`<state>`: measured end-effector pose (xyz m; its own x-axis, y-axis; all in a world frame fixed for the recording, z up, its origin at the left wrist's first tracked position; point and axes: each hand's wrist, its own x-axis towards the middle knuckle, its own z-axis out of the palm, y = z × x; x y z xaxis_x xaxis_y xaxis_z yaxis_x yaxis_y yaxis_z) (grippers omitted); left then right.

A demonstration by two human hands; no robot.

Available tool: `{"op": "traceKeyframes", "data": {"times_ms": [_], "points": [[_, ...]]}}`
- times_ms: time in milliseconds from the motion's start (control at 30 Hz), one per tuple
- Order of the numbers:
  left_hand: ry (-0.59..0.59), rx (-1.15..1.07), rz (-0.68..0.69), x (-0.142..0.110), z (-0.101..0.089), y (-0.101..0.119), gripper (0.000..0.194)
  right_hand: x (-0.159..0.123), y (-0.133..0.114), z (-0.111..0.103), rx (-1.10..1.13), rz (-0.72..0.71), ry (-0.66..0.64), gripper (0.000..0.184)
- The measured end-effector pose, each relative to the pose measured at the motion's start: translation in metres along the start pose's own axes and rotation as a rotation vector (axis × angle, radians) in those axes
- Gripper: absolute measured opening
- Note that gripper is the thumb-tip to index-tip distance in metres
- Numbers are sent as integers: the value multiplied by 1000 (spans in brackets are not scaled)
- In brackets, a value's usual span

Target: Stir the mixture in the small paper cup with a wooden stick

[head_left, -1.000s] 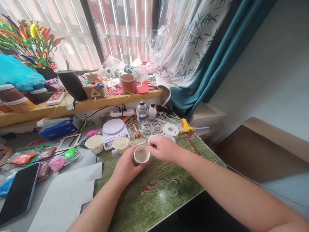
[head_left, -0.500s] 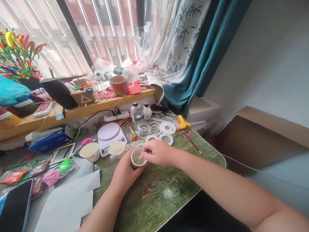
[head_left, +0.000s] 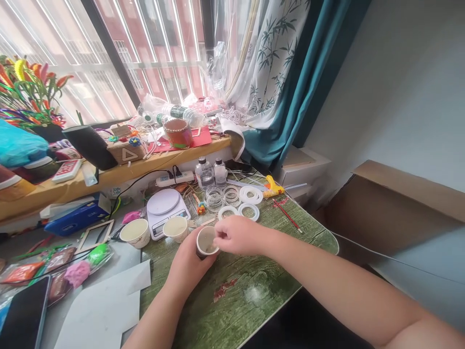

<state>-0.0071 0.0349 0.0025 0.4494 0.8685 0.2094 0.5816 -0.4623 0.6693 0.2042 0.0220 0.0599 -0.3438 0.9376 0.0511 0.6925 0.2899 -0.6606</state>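
Observation:
My left hand point(head_left: 189, 259) is wrapped around a small paper cup point(head_left: 206, 241), tilted a little toward me above the green table. At the cup's right rim my right hand point(head_left: 238, 235) pinches a wooden stir stick, of which only a short piece shows inside the cup. A little pale liquid seems to lie at the bottom. Left of the hands stand two more paper cups, one nearer point(head_left: 176, 229) and one farther left point(head_left: 135, 234). Behind my right hand lie white ring molds point(head_left: 251, 195) and clear ring molds point(head_left: 215, 198).
A white kitchen scale point(head_left: 165, 203) stands behind the cups, with two clear bottles point(head_left: 205, 173) near a power strip point(head_left: 175, 178). Toward the right lie a yellow glue gun point(head_left: 273, 187) and a red pencil point(head_left: 287, 216). White paper point(head_left: 101, 310) and a phone point(head_left: 25, 312) lie at left.
My right hand has moved over the cup's right rim, with the stick dipping inside and shifting slightly. My left hand keeps its hold. The view has swung a little to the right.

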Motion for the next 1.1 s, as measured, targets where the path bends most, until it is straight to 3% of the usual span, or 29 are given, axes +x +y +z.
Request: {"op": "traceKeyframes", "data": {"times_ms": [300, 567, 867, 1100], "points": [[26, -2, -10, 1, 1, -8, 56, 1, 6, 6, -50, -24, 121, 23], [15, -9, -20, 1, 7, -19, 55, -1, 10, 10, -61, -49, 124, 24], [35, -29, 0, -1, 4, -10, 56, -3, 14, 18, -12, -1, 98, 21], [41, -23, 11, -1, 3, -7, 57, -1, 18, 25, -118, -128, 185, 21]]}}
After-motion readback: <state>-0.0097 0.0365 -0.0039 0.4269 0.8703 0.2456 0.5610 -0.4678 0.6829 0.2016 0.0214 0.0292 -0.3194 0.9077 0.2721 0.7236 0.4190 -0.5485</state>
